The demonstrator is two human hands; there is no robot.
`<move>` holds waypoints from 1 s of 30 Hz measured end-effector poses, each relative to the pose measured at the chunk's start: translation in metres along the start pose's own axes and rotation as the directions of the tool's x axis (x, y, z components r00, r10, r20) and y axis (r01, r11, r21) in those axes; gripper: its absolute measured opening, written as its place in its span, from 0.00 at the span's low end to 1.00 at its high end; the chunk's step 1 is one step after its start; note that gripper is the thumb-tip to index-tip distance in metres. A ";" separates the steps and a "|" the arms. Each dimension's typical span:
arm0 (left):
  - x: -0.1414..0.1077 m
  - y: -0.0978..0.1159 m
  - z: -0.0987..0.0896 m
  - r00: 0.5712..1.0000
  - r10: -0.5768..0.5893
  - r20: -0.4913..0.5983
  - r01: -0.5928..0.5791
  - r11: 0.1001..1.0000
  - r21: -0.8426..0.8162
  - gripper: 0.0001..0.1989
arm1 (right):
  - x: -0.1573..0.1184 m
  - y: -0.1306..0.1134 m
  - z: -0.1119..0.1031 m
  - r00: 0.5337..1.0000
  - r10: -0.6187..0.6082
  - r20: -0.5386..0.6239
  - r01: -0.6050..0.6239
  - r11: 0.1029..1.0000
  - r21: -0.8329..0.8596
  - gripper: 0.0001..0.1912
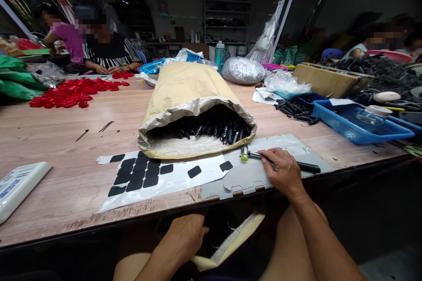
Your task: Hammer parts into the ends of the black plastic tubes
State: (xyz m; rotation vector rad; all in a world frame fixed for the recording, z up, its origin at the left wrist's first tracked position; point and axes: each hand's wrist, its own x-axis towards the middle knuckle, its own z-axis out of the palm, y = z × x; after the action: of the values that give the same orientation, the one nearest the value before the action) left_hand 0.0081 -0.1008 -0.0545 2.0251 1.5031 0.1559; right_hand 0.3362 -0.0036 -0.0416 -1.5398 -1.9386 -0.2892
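Note:
My right hand grips a small hammer by its shaft, just behind the yellow-green head. The hammer's black handle sticks out past my palm, over a worn grey board at the table edge. Below the edge, my left hand is curled at the mouth of a sack between my legs. Most of its fingers are hidden, and I cannot see what they hold. In front of me a tan woven sack lies open towards me, with many black pen-like parts inside.
White backing paper bears black rounded stickers. Red parts are heaped at left, near a co-worker's hands. A white device stands front left. Blue trays and black parts lie at right.

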 end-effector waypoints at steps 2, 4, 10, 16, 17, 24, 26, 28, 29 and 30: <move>-0.010 0.021 -0.026 0.985 0.013 0.171 -0.022 0.998 0.052 0.15 | 0.000 -0.001 0.000 1.000 0.002 -0.001 -0.002 1.000 -0.011 0.14; -0.015 0.041 -0.057 0.929 0.148 0.340 -0.142 0.989 -0.043 0.19 | 0.000 -0.002 0.001 1.000 0.007 -0.004 -0.007 1.000 -0.025 0.14; 0.066 0.047 -0.130 0.979 0.044 -0.198 -0.037 0.999 0.041 0.19 | 0.000 -0.004 0.001 1.000 0.005 -0.014 -0.006 0.999 -0.033 0.13; 0.170 0.021 -0.142 0.794 -0.077 -0.603 0.258 0.941 0.219 0.21 | 0.001 -0.002 0.000 1.000 0.008 -0.007 -0.008 1.000 -0.011 0.13; 0.176 0.020 -0.142 0.791 -0.092 -0.605 0.277 0.936 0.219 0.19 | 0.001 -0.001 0.000 1.000 0.006 -0.005 -0.006 1.000 -0.007 0.13; 0.129 0.010 -0.144 0.812 -0.113 -0.572 0.217 0.969 0.117 0.11 | 0.001 -0.002 0.000 1.000 0.018 -0.006 -0.018 1.000 -0.001 0.13; 0.101 0.008 -0.138 0.867 -0.047 -0.497 0.063 0.998 0.016 0.13 | 0.001 -0.003 0.000 1.000 0.022 -0.005 -0.022 1.000 -0.005 0.13; 0.077 0.007 -0.128 0.926 0.033 -0.376 -0.067 0.995 -0.079 0.13 | 0.001 -0.003 0.000 1.000 0.022 -0.004 -0.022 1.000 -0.008 0.13; 0.068 0.007 -0.122 0.946 0.067 -0.318 -0.105 0.989 -0.103 0.12 | 0.000 -0.003 0.000 1.000 0.022 -0.003 -0.022 1.000 -0.009 0.13; 0.061 0.007 -0.117 0.957 0.092 -0.274 -0.125 0.986 -0.109 0.11 | 0.000 -0.002 0.000 1.000 0.021 -0.003 -0.021 1.000 -0.010 0.13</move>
State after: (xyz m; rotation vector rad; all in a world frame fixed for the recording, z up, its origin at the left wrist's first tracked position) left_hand -0.0154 -0.0007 0.0285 2.0472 1.4983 0.5765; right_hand 0.3338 -0.0038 -0.0412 -1.5648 -1.9206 -0.2926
